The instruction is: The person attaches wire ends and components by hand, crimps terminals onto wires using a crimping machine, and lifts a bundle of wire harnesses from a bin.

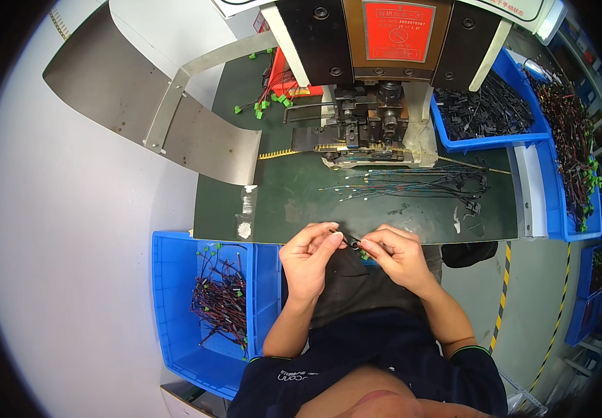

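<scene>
My left hand and my right hand are close together at the near edge of the green workbench. A short black cable runs between them, pinched by the thumb and fingers of each. Its middle looks curled into a small loop, and its ends are partly covered by my fingers. Just under the right fingertips shows a bit of green; whether it belongs to the cable I cannot tell. Beyond my hands lies a bunch of thin cables with pale tips on the left and black ends on the right.
A crimping press stands at the back, fed by a yellowish terminal strip. A curved metal guard reaches in from the left. Blue bins hold cables at lower left and right. Green-ended wires lie by a red tray.
</scene>
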`<state>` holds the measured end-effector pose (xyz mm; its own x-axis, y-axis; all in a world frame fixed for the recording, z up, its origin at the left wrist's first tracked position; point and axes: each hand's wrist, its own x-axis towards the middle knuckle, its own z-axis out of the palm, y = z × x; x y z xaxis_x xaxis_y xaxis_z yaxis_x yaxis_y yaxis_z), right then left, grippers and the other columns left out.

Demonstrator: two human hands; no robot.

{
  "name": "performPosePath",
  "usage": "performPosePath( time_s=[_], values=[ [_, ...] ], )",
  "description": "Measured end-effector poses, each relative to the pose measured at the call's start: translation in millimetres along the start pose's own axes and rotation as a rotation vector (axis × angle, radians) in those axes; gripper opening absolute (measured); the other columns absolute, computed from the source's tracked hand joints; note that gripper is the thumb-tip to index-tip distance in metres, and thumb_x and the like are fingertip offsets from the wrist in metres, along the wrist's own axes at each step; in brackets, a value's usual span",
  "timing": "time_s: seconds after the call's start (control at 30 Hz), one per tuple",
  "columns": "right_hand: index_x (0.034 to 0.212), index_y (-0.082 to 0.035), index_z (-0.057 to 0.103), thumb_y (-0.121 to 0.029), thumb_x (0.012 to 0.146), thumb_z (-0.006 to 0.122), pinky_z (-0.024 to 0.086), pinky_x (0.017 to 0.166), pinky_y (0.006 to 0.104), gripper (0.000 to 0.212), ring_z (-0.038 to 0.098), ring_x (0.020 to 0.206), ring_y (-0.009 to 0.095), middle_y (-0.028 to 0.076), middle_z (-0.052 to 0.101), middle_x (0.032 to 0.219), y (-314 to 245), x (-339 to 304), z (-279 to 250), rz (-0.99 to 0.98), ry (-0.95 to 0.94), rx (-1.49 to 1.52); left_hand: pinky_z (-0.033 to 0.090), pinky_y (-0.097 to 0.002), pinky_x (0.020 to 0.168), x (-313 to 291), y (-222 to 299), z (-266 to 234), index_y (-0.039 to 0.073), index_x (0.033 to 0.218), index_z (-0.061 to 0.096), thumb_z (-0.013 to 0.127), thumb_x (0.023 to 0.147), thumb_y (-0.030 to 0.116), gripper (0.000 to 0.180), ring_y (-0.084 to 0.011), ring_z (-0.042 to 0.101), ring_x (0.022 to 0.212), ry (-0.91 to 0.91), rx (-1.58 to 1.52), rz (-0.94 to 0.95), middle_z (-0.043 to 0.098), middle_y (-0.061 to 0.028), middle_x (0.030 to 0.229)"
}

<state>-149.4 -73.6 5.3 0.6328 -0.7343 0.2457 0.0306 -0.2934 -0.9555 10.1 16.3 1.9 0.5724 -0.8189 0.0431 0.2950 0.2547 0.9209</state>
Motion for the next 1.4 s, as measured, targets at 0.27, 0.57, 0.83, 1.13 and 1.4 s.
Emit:
performPosePath(
  time_s=[0.27, 0.57, 0.83, 1.13, 1.4],
  values=[
    [0.093, 0.002, 0.070, -0.006, 0.093, 0.068, 0.043, 0.051, 0.0244, 0.008, 0.056, 0.059, 0.008, 0.006, 0.065, 0.077, -1.0, -0.5, -0.3, -0.006, -0.005, -0.022, 0.056, -0.0299, 0.075, -0.6, 3.0, 4.6, -0.006, 0.103, 0.066, 0.065, 0.091, -0.007, 0.011, -0.0194, 0.066, 0.082, -0.028, 0.053, 0.038, 0.067, -0.0141, 0.097],
    [0.100, 0.001, 0.065, -0.002, 0.086, 0.070, 0.050, 0.074, 0.0357, 0.016, 0.063, 0.082, 0.029, 0.013, 0.067, 0.090, -23.7, 5.3, 2.7, -0.179, -0.004, -0.187, 0.050, -0.0257, 0.071, -5.2, 4.2, 8.3, -0.004, 0.100, 0.067, 0.065, 0.091, -0.007, 0.009, -0.0134, 0.061, 0.080, -0.073, -0.153, -0.039, 0.062, -0.0090, 0.095],
    [0.107, 0.003, 0.066, -0.003, 0.099, 0.059, 0.052, 0.082, 0.0306, 0.013, 0.062, 0.090, 0.015, 0.008, 0.065, 0.101, 1.3, -17.7, -7.2, 0.417, 0.211, 1.100, 0.049, -0.0296, 0.075, -9.0, -8.2, 12.6, -0.001, 0.098, 0.066, 0.061, 0.095, 0.003, 0.007, -0.0191, 0.058, 0.080, -0.123, -0.463, -0.354, 0.059, -0.0107, 0.092],
    [0.107, 0.003, 0.070, 0.001, 0.087, 0.071, 0.046, 0.069, 0.0240, 0.020, 0.059, 0.082, 0.009, 0.008, 0.067, 0.102, -6.5, -9.1, -59.7, 0.057, -0.002, 0.209, 0.052, -0.0291, 0.071, -2.1, -9.0, 14.5, -0.004, 0.095, 0.071, 0.070, 0.087, -0.004, 0.008, -0.0175, 0.062, 0.077, -0.264, -0.115, -0.279, 0.063, -0.0119, 0.094],
    [0.094, 0.000, 0.072, -0.005, 0.088, 0.072, 0.049, 0.060, 0.0306, 0.008, 0.064, 0.070, 0.017, 0.008, 0.069, 0.082, -8.5, 4.8, -36.0, 0.011, -0.160, -0.034, 0.049, -0.0203, 0.064, 3.0, -7.0, 18.8, -0.004, 0.096, 0.074, 0.074, 0.085, -0.007, 0.011, -0.0105, 0.063, 0.076, -0.258, 0.123, -0.066, 0.068, -0.0106, 0.094]
  ],
)
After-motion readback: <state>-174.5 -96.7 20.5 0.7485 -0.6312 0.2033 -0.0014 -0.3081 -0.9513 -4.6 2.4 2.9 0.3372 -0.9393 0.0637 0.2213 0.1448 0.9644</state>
